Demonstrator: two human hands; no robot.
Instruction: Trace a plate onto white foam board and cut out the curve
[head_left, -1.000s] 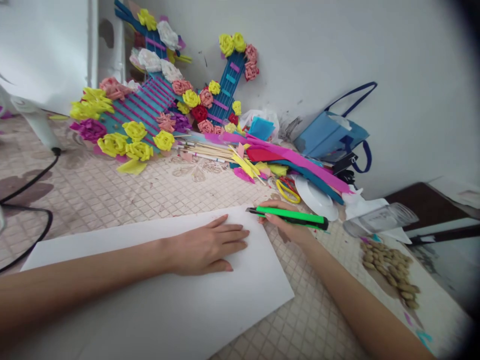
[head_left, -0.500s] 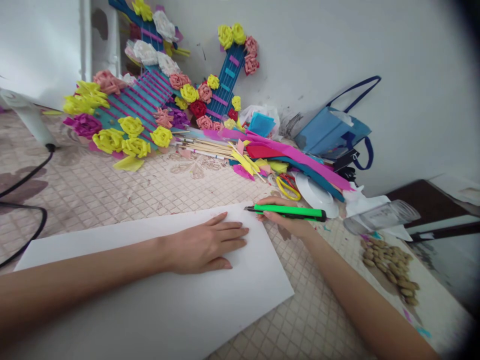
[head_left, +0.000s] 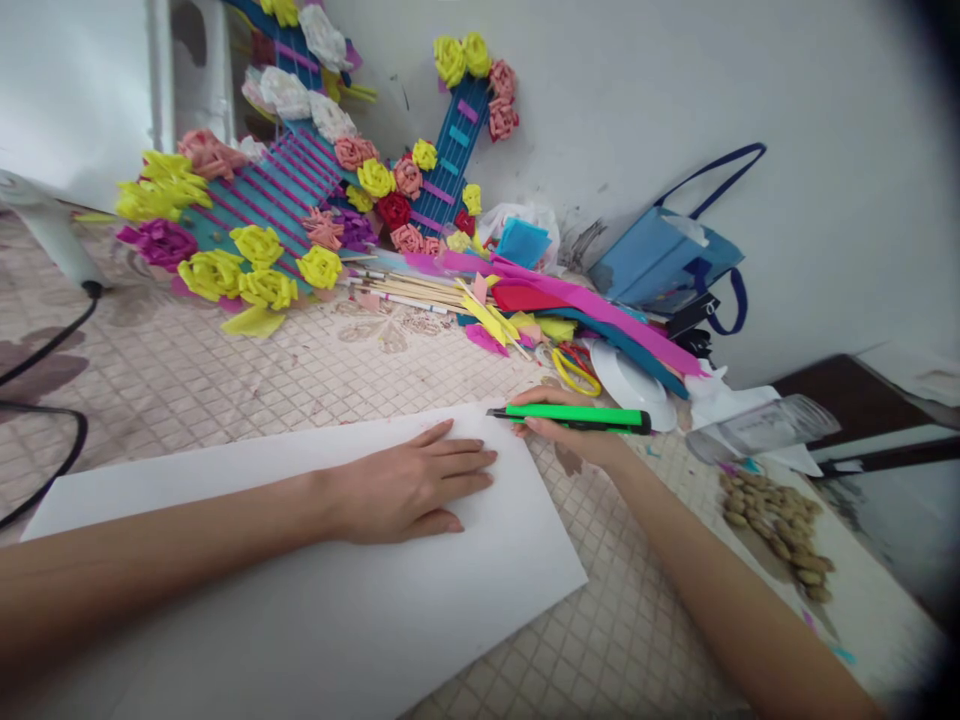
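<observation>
A large white sheet (head_left: 517,560), card or foam board, lies on the patterned tablecloth. My left hand (head_left: 412,485) rests flat on it, palm down, with the fingers stretched toward the right. At the sheet's far right corner my right hand (head_left: 566,430) is closed around a green utility knife (head_left: 577,417). The knife's blade points left and is out, its tip over the sheet near the far edge; whether it touches the surface I cannot tell. Part of my right hand's fingers is hidden behind the knife.
Behind the sheet stand paper-flower decorations (head_left: 259,245) against the wall. Thin sticks (head_left: 412,290), crepe paper strips (head_left: 592,300) and yellow-handled scissors (head_left: 576,375) lie beyond my right hand. Farther right are a glass jar (head_left: 765,428), peanuts (head_left: 780,530) and a blue bag (head_left: 667,255). A corded white tool (head_left: 56,235) stands left.
The view has shifted very slightly. Both hands, the knife and the sheet keep practically the same positions.
</observation>
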